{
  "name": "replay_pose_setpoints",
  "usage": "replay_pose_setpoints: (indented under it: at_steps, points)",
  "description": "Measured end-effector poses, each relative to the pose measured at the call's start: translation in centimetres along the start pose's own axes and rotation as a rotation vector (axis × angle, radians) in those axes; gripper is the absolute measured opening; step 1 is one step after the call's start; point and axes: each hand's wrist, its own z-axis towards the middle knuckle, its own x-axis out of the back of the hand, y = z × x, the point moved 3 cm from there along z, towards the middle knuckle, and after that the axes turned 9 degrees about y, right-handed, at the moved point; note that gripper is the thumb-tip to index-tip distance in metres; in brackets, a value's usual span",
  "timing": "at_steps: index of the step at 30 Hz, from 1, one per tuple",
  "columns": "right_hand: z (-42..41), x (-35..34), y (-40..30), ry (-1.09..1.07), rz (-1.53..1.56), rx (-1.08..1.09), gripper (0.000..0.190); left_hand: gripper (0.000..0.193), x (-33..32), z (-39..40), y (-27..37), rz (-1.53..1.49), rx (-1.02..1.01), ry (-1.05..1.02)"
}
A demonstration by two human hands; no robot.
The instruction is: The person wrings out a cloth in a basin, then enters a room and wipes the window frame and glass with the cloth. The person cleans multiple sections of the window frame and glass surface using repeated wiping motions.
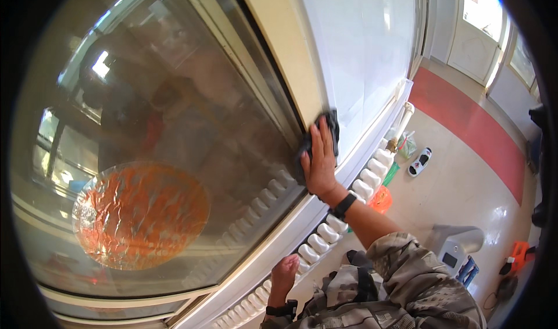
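My right hand (321, 163) presses a dark cloth (333, 126) flat against the lower end of a cream window frame post (301, 58), its fingers spread over the cloth. To its left stands the large, reflective window pane (218, 124); to its right is a white-covered panel (366, 54). The white sill (279, 228) runs below the hand. My left hand (285, 272) is lower down, beside the sill and over the white radiator (318, 244). Its fingers are curled together, and I see nothing in them.
A round orange foil decoration (141, 215) shows on the pane. Beyond the radiator are an orange bag (380, 199), a plastic bag (406, 145) and a white slipper (420, 162) on the floor. A grey machine (457, 244) stands at the right. A pipe (404, 119) rises at the radiator's end.
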Motion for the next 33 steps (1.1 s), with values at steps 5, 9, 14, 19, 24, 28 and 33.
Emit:
replay_pose_setpoints:
  at_steps: [5,9,14,19,24,28,33]
  points:
    - [-8.9,-1.1,3.2,-0.055,-0.046,-0.323,0.078,0.033,-2.3,1.8,2.3,-0.135,0.130,-0.063]
    - [-5.0,-1.0,0.9,0.015,0.022,-0.165,0.067,0.035,-3.2,3.2,3.6,-0.045,0.046,-0.095]
    - [5.9,-2.0,-3.8,-0.125,0.136,0.136,0.062,0.043,-4.8,5.5,6.7,-0.363,0.077,-0.155]
    - [7.6,-2.0,-5.0,-0.091,0.175,0.085,0.062,0.056,-5.6,7.6,10.6,-0.654,0.174,-0.153]
    - [-2.2,-1.1,-1.3,-0.088,0.130,-0.096,0.058,0.067,-6.3,8.5,11.4,-0.884,0.274,-0.144]
    - [-9.4,-1.5,1.7,-0.199,0.047,-0.298,0.058,0.061,-7.7,8.7,9.1,-1.028,0.406,-0.099]
    - [-15.7,-0.4,2.9,-0.227,0.069,-0.616,0.060,0.043,-9.9,10.2,5.1,-1.243,0.582,-0.101]
